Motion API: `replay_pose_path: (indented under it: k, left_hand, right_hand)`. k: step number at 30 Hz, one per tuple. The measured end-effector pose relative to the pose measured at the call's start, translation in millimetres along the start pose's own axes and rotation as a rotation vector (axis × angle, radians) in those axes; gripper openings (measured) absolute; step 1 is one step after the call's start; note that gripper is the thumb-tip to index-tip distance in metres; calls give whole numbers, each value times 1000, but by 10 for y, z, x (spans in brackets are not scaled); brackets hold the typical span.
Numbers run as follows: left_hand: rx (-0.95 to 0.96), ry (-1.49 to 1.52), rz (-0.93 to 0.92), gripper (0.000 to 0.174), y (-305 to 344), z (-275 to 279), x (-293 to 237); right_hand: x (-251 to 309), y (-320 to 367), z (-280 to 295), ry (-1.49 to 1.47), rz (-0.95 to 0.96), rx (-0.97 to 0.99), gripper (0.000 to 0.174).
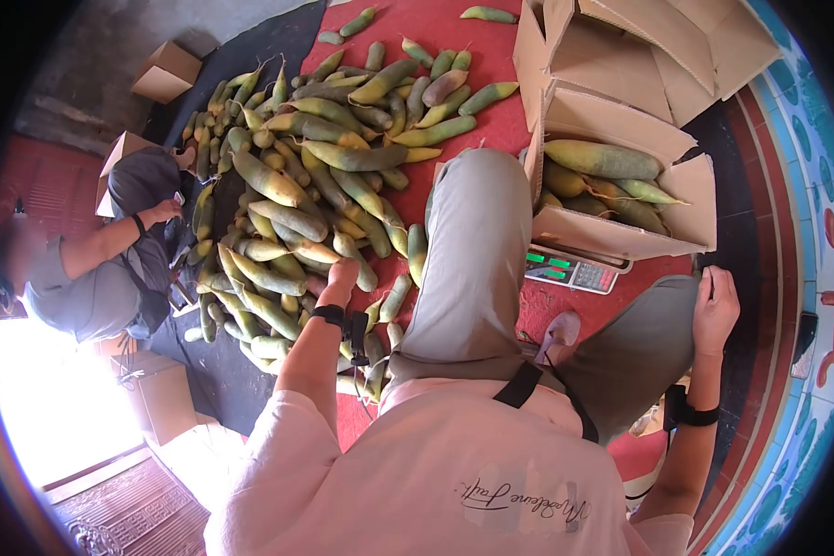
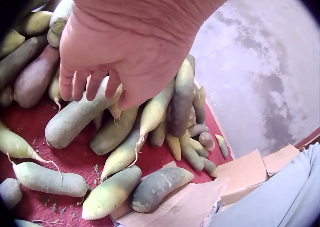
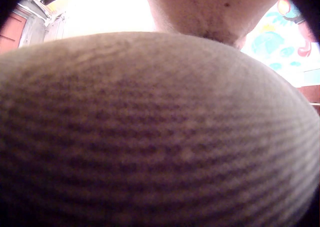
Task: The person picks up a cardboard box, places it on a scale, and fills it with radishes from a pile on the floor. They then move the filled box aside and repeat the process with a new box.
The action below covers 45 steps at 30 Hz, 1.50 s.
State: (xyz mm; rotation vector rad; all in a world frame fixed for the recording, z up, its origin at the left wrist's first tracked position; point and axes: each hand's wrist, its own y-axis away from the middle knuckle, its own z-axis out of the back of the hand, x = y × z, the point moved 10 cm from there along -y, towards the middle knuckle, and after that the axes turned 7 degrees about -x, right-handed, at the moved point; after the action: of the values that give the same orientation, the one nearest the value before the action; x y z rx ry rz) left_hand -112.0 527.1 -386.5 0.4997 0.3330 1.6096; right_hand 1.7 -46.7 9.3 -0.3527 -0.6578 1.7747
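My left hand (image 1: pixel 343 278) hovers over the near side of a large heap of green radishes (image 1: pixel 267 178). In the left wrist view, the palm of the left hand (image 2: pixel 125 51) faces the camera, its loosely bent fingers and thumb overlapping a thick green radish (image 2: pixel 75 121); no radish shows gripped in it. The right hand (image 1: pixel 716 310) is beside my bent right knee, fingers loosely curled and holding nothing. Grey-brown trouser cloth (image 3: pixel 160 132) fills most of the right wrist view, with part of the right hand (image 3: pixel 215 11) behind it.
An open cardboard box (image 1: pixel 612 232) with several radishes stands on a digital scale (image 1: pixel 573 271) beyond my knees. Another open carton (image 1: pixel 612 65) is behind it. Across the heap, at left, another person (image 1: pixel 93 278) sits near cardboard boxes (image 1: pixel 157 394). Red matting (image 1: pixel 491 46) covers the floor.
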Motion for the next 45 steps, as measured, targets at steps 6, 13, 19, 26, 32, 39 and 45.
replay_pose_path:
  k: [6, 13, 19, 26, 32, 39, 45]
  left_hand:
    - [-137, 491, 350, 27, 14, 174, 217]
    - [-362, 716, 477, 44, -30, 421, 440]
    - [-263, 541, 438, 52, -147, 555, 369]
    - [-162, 474, 409, 59, -277, 420, 398]
    - [-170, 447, 443, 63, -280, 348, 473]
    - [-107, 313, 437, 50, -239, 511, 420]
    - [-111, 100, 365, 31, -325, 618, 286]
  right_hand:
    - [5, -8, 8, 2, -10, 0, 6]
    - [0, -12, 12, 1, -23, 5, 6]
    - [-27, 0, 11, 2, -15, -2, 5]
    - [0, -37, 18, 20, -20, 12, 4]
    - [-22, -50, -2, 21, -45, 20, 3]
    - [-1, -74, -11, 20, -28, 19, 5]
    - [-11, -73, 3, 32, -26, 5, 6]
